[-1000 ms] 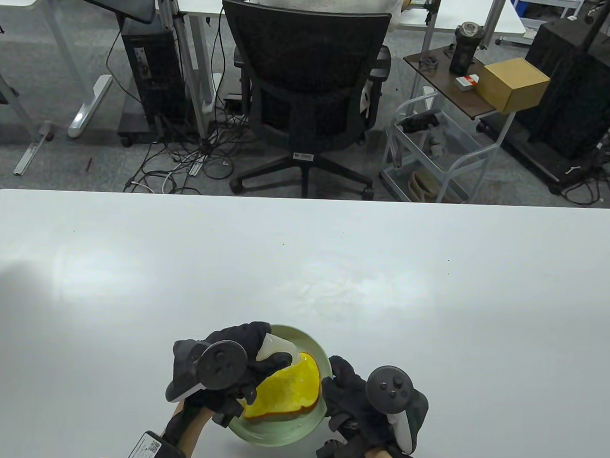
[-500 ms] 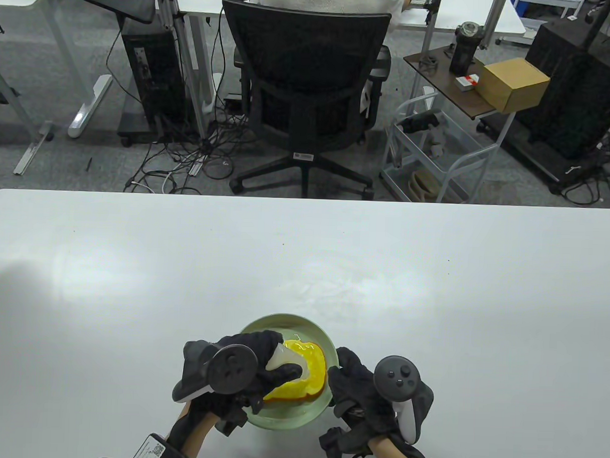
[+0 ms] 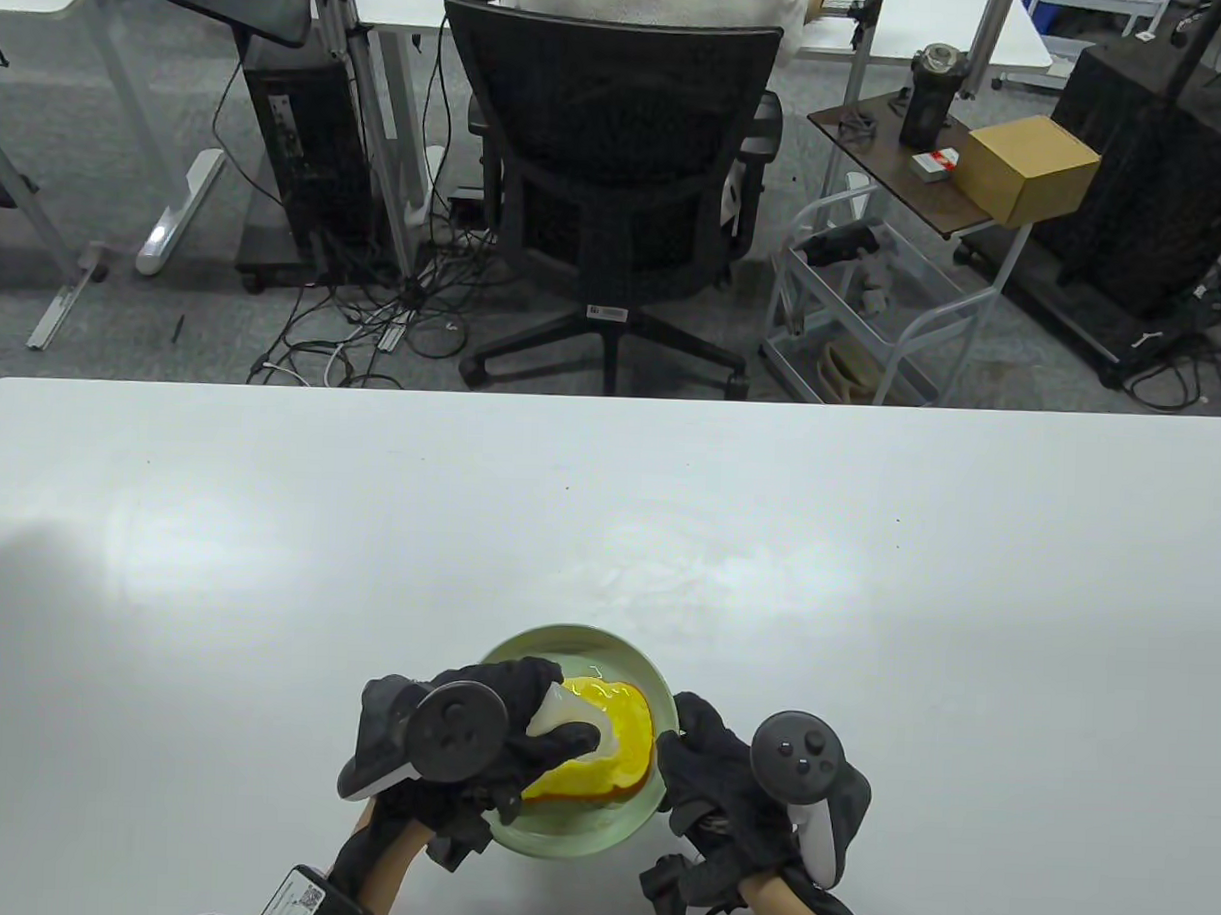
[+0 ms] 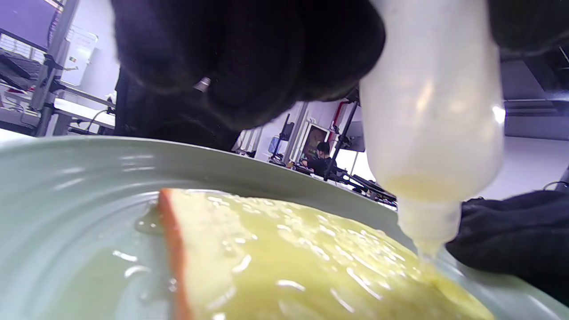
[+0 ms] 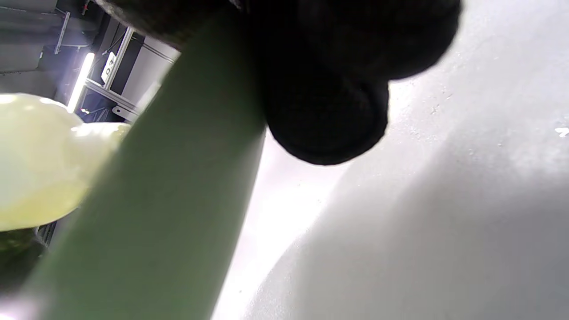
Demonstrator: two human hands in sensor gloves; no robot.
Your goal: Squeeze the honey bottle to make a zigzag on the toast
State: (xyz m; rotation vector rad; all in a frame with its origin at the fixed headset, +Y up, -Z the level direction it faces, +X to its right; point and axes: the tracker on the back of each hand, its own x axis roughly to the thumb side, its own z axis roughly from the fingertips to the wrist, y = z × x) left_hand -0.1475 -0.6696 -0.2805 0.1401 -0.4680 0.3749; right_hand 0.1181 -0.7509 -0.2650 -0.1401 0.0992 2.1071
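Observation:
A slice of toast (image 3: pixel 610 753), glossy yellow with honey, lies on a pale green plate (image 3: pixel 604 649) near the table's front edge. My left hand (image 3: pixel 521 730) grips a translucent white squeeze bottle (image 3: pixel 571 716) tipped nozzle-down over the toast. In the left wrist view the bottle (image 4: pixel 433 111) points down and its nozzle (image 4: pixel 427 231) touches the honey at the toast's (image 4: pixel 311 258) far edge. My right hand (image 3: pixel 705 771) holds the plate's right rim; in the right wrist view its fingers (image 5: pixel 324 106) press on the green rim (image 5: pixel 169 191).
The white table (image 3: pixel 866 587) stretches wide beyond the plate. Behind its far edge stand a black office chair (image 3: pixel 620 178), a small wire cart (image 3: pixel 866 306) and desks.
The plate and both hands moved away from the front edge and a little right a second ago. Since half a second ago almost nothing has moved; the left hand shifted slightly left.

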